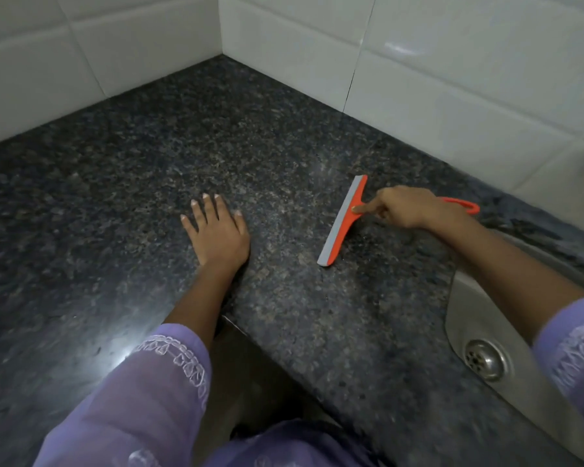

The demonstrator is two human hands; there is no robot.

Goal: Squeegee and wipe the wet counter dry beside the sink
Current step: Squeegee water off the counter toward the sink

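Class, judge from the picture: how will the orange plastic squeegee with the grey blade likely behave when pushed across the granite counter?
The orange plastic squeegee with the grey blade looks thin, so probably light. Its long blade edge lies on the dark speckled granite counter, so it should slide, not roll. The right hand grips its handle with the forefinger extended; the frame seems stiff, the blade likely flexes slightly.

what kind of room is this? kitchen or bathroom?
Most likely a home kitchen, though a bathroom isn't ruled out. Cues: dark speckled granite counter in a corner of glossy white wall tiles, and a steel sink with a drain set into it.
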